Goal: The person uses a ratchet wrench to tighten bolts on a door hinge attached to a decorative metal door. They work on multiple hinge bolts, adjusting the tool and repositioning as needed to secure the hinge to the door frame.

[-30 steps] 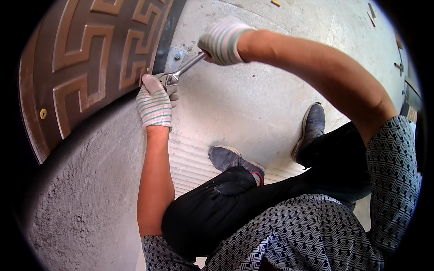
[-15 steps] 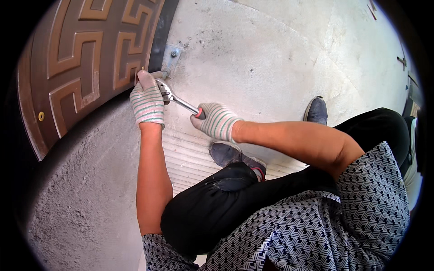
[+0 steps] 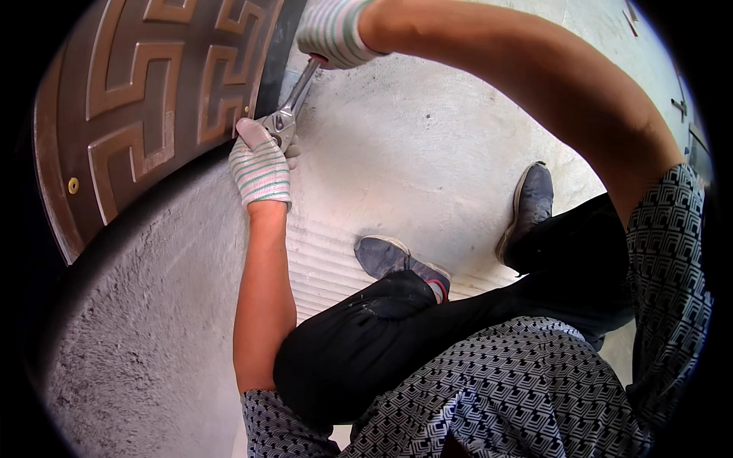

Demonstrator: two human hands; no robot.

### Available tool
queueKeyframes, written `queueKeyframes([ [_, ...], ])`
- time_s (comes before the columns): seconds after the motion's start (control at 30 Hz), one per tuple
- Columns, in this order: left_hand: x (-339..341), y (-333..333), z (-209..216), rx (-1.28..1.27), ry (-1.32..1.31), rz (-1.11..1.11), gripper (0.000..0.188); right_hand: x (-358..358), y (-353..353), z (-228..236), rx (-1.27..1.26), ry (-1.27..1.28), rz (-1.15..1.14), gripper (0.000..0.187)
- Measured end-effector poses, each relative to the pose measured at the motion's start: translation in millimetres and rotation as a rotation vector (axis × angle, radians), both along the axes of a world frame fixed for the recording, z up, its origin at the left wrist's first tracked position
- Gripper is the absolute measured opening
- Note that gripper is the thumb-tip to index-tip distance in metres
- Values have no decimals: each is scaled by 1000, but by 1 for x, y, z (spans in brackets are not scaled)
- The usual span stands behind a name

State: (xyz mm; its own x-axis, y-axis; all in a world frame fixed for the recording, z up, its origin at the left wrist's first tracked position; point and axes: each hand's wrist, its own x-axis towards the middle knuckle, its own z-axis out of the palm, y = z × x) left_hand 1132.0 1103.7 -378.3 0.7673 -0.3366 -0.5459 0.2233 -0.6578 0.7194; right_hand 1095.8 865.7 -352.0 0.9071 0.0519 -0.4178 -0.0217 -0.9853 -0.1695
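A shiny metal ratchet wrench [image 3: 300, 90] stands at the lower edge of a brown door panel [image 3: 156, 99]. My right hand [image 3: 334, 33], in a striped knit glove, is closed around its handle at the top of the view; a bit of red grip shows below the fingers. My left hand [image 3: 262, 166], gloved alike, is closed around the wrench's head, thumb toward the panel and fingertips past the far side. What the head sits on is hidden by the hand and tool.
Raised angular patterns and a brass-coloured fitting [image 3: 73, 185] mark the panel. Rough concrete [image 3: 153, 320] lies below it, and a pale dusty floor [image 3: 435, 145] spreads to the right. My dark shoes [image 3: 382, 256] rest on ribbed and smooth flooring. Small bars lie far right.
My right hand has swung the wrench handle up and away, from pointing lower right to pointing toward the top. My left hand stays at the head, shifted slightly right.
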Motion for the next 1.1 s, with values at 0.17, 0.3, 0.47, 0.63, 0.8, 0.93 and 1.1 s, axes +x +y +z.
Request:
queueKeyframes([
  [0.17, 6, 4, -5, 48, -39, -6, 69, -79, 60, -20, 238, 218, -401, 27],
  [0.3, 18, 6, -21, 86, -182, -108, 68, -124, 175, -48, 885, 245, -1041, 41],
  [0.47, 22, 8, -20, 56, -109, -89, 68, -106, 254, -51, 1115, 158, -1331, 41],
  [0.63, 9, 5, 0, 44, -50, -31, 69, -122, 153, -47, 850, 321, -833, 33],
  [0.8, 6, 2, 8, 73, -32, -4, 73, -63, 32, -28, 247, 46, -300, 23],
  [0.93, 5, 2, -1, 27, -17, -5, 75, 16, -7, -4, -27, -222, 79, 19],
  [1.1, 4, 3, -2, 45, -66, -42, 74, -40, 20, -15, -61, -62, -218, 20],
])
